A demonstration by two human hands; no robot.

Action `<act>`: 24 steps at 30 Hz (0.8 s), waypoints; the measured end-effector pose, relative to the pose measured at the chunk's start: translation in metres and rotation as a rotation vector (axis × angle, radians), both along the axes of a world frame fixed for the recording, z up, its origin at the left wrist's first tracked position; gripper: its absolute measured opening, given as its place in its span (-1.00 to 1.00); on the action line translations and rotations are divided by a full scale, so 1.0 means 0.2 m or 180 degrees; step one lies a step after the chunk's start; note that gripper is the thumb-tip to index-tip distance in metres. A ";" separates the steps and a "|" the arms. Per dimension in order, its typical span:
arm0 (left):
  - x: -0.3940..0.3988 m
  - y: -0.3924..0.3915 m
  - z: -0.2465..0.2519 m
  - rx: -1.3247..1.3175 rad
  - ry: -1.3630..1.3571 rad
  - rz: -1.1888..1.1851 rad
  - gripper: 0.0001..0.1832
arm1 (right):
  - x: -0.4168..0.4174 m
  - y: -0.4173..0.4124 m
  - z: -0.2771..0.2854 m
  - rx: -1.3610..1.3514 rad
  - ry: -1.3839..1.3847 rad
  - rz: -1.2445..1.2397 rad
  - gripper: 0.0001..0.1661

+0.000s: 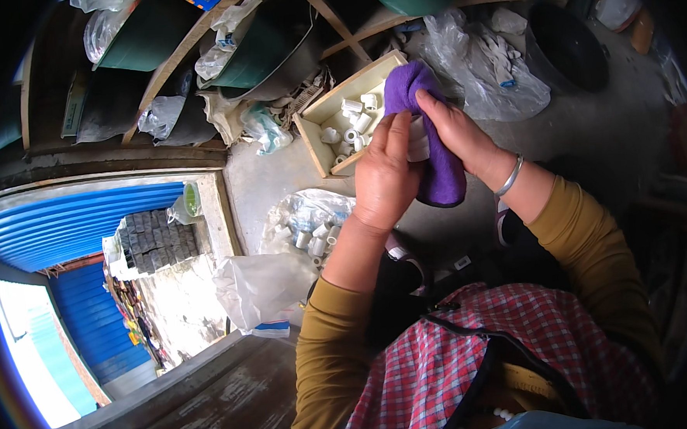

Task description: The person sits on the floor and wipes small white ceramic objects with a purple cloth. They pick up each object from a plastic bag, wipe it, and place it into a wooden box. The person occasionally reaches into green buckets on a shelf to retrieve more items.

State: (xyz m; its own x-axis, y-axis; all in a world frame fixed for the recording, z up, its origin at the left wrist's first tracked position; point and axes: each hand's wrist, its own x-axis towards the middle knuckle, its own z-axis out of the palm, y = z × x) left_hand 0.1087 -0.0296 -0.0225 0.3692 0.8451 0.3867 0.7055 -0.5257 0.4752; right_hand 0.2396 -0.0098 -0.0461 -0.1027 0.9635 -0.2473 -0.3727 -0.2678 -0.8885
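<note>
My left hand (388, 174) has its fingers closed around a white plastic pipe fitting (417, 139), held against a purple cloth (443, 171). Behind the cloth, my right hand (455, 127) grips it with the thumb on its front, near the fitting. Beyond both hands a wooden box (318, 151) on the floor holds several white plastic pipe fittings (362, 122), and the cloth hides part of it. Nearer me on the left, more white fittings (319, 246) lie on a clear plastic bag (277, 224).
Green tubs (248, 62) and plastic bags fill a wooden rack (172, 57) at the upper left. A large clear bag with a glove (498, 60) lies beside a black bucket (568, 48). A doorway frame (227, 212) stands at left; a crumpled white bag (260, 286) lies near its sill.
</note>
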 end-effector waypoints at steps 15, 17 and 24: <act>-0.02 0.02 0.02 -0.0574 -0.1216 -0.0274 -0.41 | 0.05 -0.01 0.00 -0.0312 0.0871 0.0404 -0.34; -0.09 0.04 0.00 -0.0590 -0.1025 -0.0283 -0.35 | 0.07 0.00 0.08 0.0454 0.0450 0.0143 -0.38; -0.10 -0.01 -0.01 -0.0003 -0.0107 -0.0019 -0.22 | 0.07 0.02 0.05 0.1158 -0.1240 0.1089 -0.53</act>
State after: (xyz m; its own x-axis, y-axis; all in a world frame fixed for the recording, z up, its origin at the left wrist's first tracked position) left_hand 0.0884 -0.0324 -0.0242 0.3612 0.8432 0.3983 0.6860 -0.5296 0.4990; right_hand 0.2531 -0.0059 -0.0363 -0.3883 0.9215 0.0085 0.0497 0.0301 -0.9983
